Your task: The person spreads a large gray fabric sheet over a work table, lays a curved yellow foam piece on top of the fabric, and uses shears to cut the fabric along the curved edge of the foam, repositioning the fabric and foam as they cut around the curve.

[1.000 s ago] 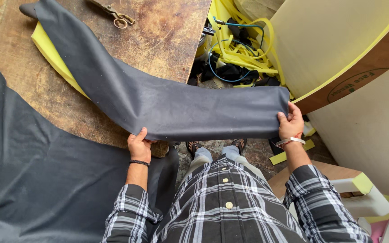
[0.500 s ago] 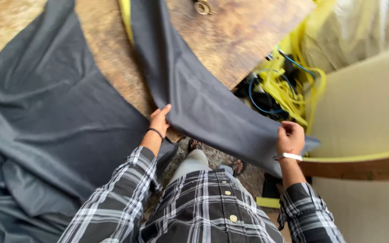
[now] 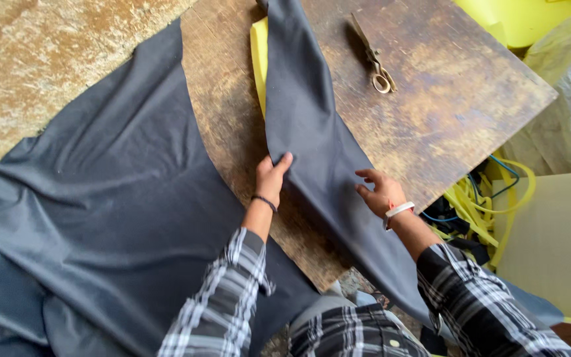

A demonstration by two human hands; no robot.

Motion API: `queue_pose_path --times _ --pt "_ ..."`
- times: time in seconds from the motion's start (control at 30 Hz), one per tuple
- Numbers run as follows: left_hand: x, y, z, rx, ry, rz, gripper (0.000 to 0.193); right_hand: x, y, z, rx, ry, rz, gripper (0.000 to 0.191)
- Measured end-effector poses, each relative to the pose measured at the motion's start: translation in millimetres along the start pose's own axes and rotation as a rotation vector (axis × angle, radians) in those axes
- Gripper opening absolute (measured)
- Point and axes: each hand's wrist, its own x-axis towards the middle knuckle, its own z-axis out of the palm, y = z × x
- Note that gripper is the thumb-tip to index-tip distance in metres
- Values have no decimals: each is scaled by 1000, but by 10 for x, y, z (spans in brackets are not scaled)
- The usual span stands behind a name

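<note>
Two hands of mine are on the long strip of dark grey cloth that runs from the far edge of the wooden table down toward my lap. My left hand pinches the strip's left edge, fingers curled over the fold and thumb beneath. My right hand is open, fingers spread, with the fingertips pressing on the strip's right edge; it grips nothing. The strip lies flat on the table at its far end and hangs off the near edge past my right forearm.

A yellow piece shows from under the strip's left side at the far end. A pair of scissors lies on the table to the right of the strip, apart from it. A large sheet of the same grey cloth covers the left part of the table and spills, rumpled, to the near left. Off the table's right edge sits a tangle of yellow and blue cords.
</note>
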Motion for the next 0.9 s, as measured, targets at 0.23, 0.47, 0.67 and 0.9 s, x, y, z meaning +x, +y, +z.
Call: queue_pose_path --times 0.23,0.47,0.67,0.9 --pt "-9 -257 -567 24 91 -231 27 423 -229 164 -105 10 -7 39" --pt "1404 53 -506 -98 -8 -39 34 1431 -594 133 -94 31 129 54" --pt "2832 750 -290 -120 -117 -116 44 2899 -938 182 357 79 46 67" --pt "3789 1022 -48 22 -166 -111 38 4140 -1652 160 216 160 98 62"
